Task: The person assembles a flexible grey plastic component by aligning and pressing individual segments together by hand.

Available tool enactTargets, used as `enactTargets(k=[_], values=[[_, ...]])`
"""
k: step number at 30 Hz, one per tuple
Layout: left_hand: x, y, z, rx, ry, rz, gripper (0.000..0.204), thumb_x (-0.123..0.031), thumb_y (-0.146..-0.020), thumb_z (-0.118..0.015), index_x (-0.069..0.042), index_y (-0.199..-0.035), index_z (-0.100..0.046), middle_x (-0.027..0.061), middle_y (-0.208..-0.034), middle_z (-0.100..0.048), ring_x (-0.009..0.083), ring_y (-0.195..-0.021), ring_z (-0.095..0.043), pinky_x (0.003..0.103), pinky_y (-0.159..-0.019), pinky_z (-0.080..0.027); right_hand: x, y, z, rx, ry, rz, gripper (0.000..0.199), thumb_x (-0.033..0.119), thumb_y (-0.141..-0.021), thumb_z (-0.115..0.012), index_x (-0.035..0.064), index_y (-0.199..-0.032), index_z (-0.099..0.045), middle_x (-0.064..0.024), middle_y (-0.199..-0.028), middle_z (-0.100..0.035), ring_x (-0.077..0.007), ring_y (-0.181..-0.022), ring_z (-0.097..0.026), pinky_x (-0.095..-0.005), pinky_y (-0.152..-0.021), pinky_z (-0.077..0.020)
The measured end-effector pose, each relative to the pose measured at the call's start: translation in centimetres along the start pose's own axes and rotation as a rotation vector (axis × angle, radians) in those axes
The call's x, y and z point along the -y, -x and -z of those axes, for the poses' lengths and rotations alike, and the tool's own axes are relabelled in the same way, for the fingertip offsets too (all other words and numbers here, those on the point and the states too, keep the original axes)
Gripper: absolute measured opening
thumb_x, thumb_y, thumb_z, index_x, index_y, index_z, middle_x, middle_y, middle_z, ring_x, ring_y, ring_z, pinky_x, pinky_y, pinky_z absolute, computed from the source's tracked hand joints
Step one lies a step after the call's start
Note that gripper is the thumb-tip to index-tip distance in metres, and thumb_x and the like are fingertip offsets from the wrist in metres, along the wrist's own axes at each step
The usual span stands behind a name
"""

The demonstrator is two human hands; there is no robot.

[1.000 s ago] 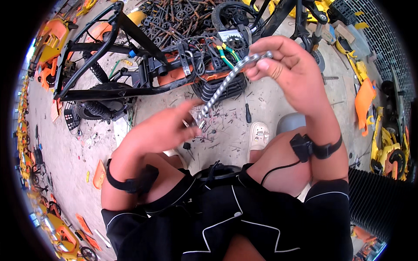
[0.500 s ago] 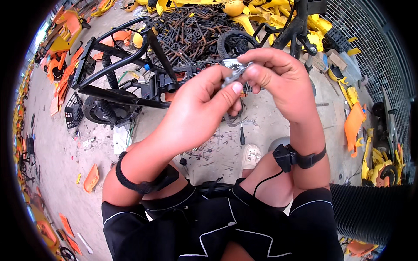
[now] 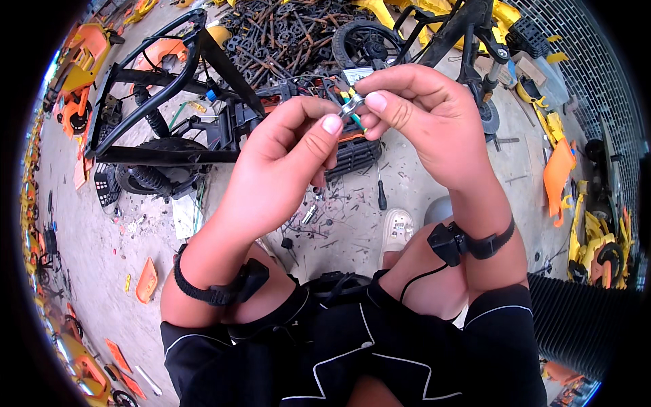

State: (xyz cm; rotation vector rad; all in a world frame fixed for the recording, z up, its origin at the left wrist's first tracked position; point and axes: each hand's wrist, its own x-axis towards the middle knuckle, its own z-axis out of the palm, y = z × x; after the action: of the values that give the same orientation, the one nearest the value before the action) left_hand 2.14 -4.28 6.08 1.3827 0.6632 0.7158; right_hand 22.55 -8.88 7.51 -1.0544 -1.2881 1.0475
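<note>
My left hand [image 3: 285, 163] and my right hand [image 3: 427, 122] meet in front of me, fingertips pinching a short silvery metal spring [image 3: 350, 105]. Only a small end of the spring shows between my thumbs; the remainder is hidden inside the fingers. Both wrists wear black straps with small devices. Below the hands lies a black scooter frame [image 3: 169, 88] with a black wheel [image 3: 146, 180], on a concrete floor.
A black-handled screwdriver [image 3: 381, 193] and small screws lie on the floor by my white shoe [image 3: 397, 227]. A pile of dark metal parts [image 3: 285, 34] sits at the top, orange plastic shells [image 3: 559, 173] at the sides, and a black ribbed mat [image 3: 576, 319] at right.
The long spring, stretched between my spread hands a second ago, is now gathered short; my left hand rose to meet the right and both moved closer to the camera.
</note>
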Motion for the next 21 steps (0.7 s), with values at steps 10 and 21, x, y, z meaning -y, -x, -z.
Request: enactTargets(k=[10,21], values=[[2.0,-1.9,1.6,-0.161,-0.156,-0.201,0.015,-0.008,-0.096,-0.070,0.000,-0.108,-0.067,-0.0023,-0.088,-0.064,0.0037,-0.078,-0.054,0.021,-0.069,-0.046,-2.2,-1.9,0.3,0.054,0.267,0.035,0.017,0.005,-0.097,-0.066,-0.0005,-0.112,-0.071,-0.0057,-0.096,-0.071,-0.0107,-0.082,-0.066,-0.0255,-0.073,-0.0550],[2.2,-0.9,2.0,-0.188,-0.249,-0.134,0.016,-0.011,-0.097,-0.070,0.001,-0.108,-0.068,-0.0034,-0.089,-0.064,0.0027,-0.076,-0.051,0.021,-0.066,-0.044,-2.7,-1.3,-1.9,-0.061,0.518,0.295,0.018,0.000,-0.091,-0.067,0.0027,-0.108,-0.072,-0.0117,-0.096,-0.069,-0.0257,-0.079,-0.068,-0.0341,-0.070,-0.0542]])
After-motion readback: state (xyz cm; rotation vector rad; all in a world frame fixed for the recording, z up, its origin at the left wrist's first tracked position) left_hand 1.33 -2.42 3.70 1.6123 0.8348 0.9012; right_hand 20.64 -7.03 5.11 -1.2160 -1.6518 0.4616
